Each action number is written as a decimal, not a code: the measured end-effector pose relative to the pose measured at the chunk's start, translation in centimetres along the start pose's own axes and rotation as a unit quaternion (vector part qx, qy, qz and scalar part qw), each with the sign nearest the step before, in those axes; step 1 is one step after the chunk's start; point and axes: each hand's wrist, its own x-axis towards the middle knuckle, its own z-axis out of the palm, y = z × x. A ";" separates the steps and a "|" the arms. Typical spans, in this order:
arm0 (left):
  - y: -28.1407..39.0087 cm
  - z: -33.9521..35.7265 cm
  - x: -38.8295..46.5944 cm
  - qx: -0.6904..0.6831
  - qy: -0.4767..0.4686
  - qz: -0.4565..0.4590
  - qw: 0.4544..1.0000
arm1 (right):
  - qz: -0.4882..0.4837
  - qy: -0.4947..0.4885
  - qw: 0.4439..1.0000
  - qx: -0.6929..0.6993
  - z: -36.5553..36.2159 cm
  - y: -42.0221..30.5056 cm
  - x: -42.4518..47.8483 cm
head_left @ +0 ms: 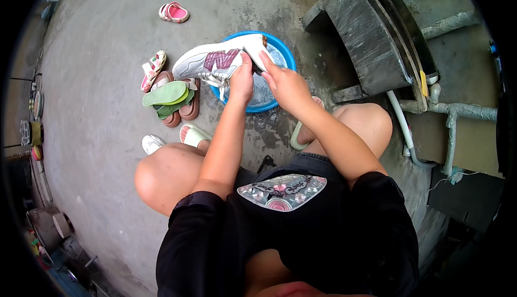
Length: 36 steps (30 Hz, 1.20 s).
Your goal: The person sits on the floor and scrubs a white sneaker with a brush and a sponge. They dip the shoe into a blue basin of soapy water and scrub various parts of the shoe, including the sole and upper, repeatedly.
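A white and grey sneaker (214,59) with a maroon mesh side patch is held on its side above a blue plastic basin (290,61). My left hand (242,80) grips it near the ankle opening, thumb on the upper. At the heel end, my right hand (284,83) also has hold of the shoe, fingers along the collar. White laces (216,81) hang loose from the sneaker. Water (262,93) with some suds shows inside the basin, partly hidden by the shoe and my hands.
Left of the basin, green insoles (165,94) and a dark green cloth (175,109) lie on brown sandals (190,111). Small clogs (174,12) (153,71) and a white shoe (152,143) are on the concrete floor. A stone sink (363,34) and wrapped pipes (468,111) stand at right.
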 end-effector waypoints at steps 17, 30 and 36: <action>4.5 1.0 -0.3 -0.356 -0.068 -0.037 0.931 | -0.094 0.113 0.989 -0.034 0.3 0.9 0.9; 4.5 0.7 -0.3 -0.415 -0.037 -0.035 0.908 | -0.144 0.144 0.976 -0.072 0.0 0.8 0.5; 4.5 -1.8 0.4 -0.538 -0.303 -0.027 0.787 | -0.110 0.180 0.978 0.001 1.1 0.6 -1.0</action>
